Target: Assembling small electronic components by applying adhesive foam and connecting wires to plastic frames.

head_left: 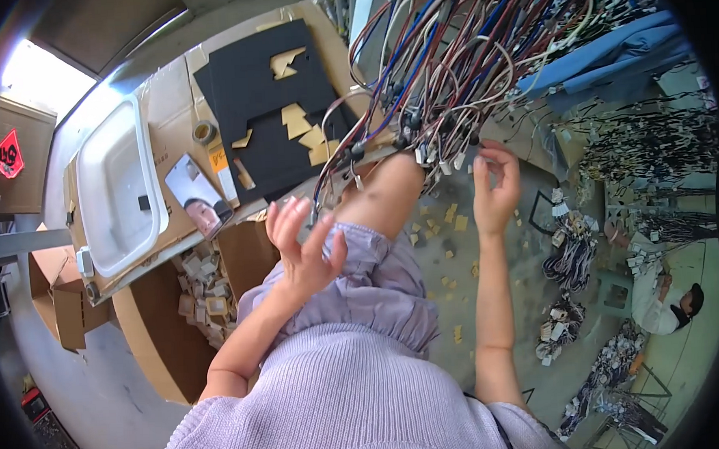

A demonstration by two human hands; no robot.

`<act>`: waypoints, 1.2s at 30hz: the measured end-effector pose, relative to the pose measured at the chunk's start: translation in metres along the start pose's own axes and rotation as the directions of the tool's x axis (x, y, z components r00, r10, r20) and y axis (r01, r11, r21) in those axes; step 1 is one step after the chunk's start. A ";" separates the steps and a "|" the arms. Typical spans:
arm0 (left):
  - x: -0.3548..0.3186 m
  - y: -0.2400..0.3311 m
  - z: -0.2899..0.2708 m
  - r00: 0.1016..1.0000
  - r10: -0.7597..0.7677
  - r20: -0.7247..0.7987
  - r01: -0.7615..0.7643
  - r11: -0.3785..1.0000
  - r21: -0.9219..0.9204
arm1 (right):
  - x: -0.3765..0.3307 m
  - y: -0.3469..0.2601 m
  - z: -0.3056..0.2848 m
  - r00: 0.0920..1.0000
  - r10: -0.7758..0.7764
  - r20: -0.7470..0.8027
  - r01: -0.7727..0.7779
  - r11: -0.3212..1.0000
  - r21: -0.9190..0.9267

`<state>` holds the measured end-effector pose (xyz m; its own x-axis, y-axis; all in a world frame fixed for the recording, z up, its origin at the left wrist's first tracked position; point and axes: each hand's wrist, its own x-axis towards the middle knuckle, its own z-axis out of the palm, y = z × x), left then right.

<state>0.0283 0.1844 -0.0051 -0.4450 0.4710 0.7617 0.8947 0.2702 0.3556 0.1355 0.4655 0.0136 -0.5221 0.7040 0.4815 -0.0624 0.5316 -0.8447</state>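
A thick bundle of cables (449, 65), red, white, blue and brown, hangs over the table's right edge toward me. White and black connectors (444, 167) end the strands above my bare knee. My left hand (302, 250) is open, its fingers spread above my lap, close to the lowest strand on the left. My right hand (498, 186) is beside the connectors on the right. Its fingers curl toward the thumb in a pinch, and whatever lies between the tips is too small to make out.
The cardboard-covered table holds black sheets (246, 76), a tape roll (203, 133), a phone (199, 196) and a white tray (114, 188). Below stands a carton (158, 333) of white pieces. Cable bundles (569, 262) lie on the floor at right, near another person (660, 306). Blue cloth (611, 57) covers some cables.
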 end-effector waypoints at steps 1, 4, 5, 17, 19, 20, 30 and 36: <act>0.002 0.006 0.002 1.000 0.023 0.005 -0.023 0.999 -0.044 | 0.004 -0.006 0.002 0.998 -0.047 -0.043 0.049 0.998 0.032; 0.003 0.020 0.005 0.998 0.056 0.038 -0.050 0.990 -0.132 | 0.023 -0.038 0.016 0.970 -0.187 -0.154 0.200 0.977 0.073; 0.003 0.024 0.007 0.997 0.058 0.054 -0.048 0.984 -0.173 | 0.033 -0.046 0.020 0.951 -0.258 -0.169 0.266 0.964 0.027; 0.026 0.053 0.014 0.913 -0.085 0.398 0.325 0.741 -0.587 | 0.026 -0.067 0.014 0.930 0.202 0.308 -0.206 0.978 -0.021; 0.052 0.068 0.017 0.892 -0.275 0.360 0.451 0.617 -0.645 | 0.010 -0.092 -0.006 0.872 0.230 0.432 -0.235 0.971 -0.043; 0.056 0.072 0.029 0.895 -0.284 0.345 0.446 0.518 -0.730 | 0.004 -0.109 0.000 0.905 0.145 0.401 -0.113 0.988 -0.103; 0.053 0.044 -0.042 0.666 0.103 0.739 0.732 0.102 -0.674 | 0.046 -0.069 -0.048 0.932 0.175 -0.317 -0.153 0.984 0.095; 0.005 -0.015 -0.083 0.533 -0.381 0.755 0.835 0.380 -0.398 | 0.026 -0.060 -0.052 0.919 0.130 -0.373 -0.190 0.973 -0.129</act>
<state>0.0155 0.1129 0.0384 -0.6072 0.7824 -0.1384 -0.0161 0.1621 0.9866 0.1695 0.4764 0.0887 -0.1709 0.8915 0.4196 0.1481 0.4443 -0.8836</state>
